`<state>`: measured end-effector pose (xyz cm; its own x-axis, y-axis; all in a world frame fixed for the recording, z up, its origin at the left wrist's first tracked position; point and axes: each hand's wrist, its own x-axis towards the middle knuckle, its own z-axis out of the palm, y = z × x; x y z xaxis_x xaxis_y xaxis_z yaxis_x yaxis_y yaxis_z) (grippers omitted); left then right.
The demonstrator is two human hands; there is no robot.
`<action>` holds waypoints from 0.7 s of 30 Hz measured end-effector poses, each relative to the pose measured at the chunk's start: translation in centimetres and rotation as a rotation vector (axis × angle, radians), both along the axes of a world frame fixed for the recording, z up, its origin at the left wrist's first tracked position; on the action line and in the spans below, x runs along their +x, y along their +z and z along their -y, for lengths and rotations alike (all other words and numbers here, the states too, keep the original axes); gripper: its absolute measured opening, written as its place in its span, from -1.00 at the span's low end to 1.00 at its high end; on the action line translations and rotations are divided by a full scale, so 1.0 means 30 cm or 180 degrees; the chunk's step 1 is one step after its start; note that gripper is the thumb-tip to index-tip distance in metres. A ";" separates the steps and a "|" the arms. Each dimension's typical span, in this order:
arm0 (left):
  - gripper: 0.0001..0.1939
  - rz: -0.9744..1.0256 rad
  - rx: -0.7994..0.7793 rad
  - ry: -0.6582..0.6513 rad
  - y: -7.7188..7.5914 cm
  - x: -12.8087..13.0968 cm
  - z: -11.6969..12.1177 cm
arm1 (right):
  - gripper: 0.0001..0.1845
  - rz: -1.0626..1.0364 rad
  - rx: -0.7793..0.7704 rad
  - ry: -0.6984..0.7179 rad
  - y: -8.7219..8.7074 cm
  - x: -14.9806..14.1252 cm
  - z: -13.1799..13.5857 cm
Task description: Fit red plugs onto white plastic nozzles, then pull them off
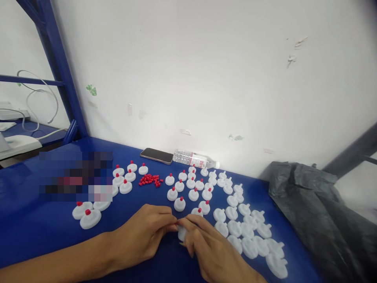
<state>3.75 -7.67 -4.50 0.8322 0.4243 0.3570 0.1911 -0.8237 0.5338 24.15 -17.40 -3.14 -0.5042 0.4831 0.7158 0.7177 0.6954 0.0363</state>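
Near the front of the table, my right hand (210,245) is closed around a white round lid with a nozzle (182,234), tilted and partly covered by the fingers. My left hand (147,232) is pinched against the nozzle end of that lid, where a trace of a small red cap shows between the fingertips. Beyond the hands lies a pile of loose red caps (149,180). White lids with red caps on their nozzles (179,204) stand in the middle and at the left. To the right are several white lids with bare nozzles (235,228), lying close together.
At the back, along the wall, lie a phone (156,155) and a clear plastic bottle (196,158) on its side. A black plastic bag (312,204) hangs over the right edge. A blue metal post (60,67) rises at the left, near a blurred-out patch.
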 end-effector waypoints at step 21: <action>-0.81 -0.0497 0.0704 0.1185 0.081 -0.008 -0.058 | -0.85 0.0067 -0.0614 -0.2153 0.142 0.201 -0.023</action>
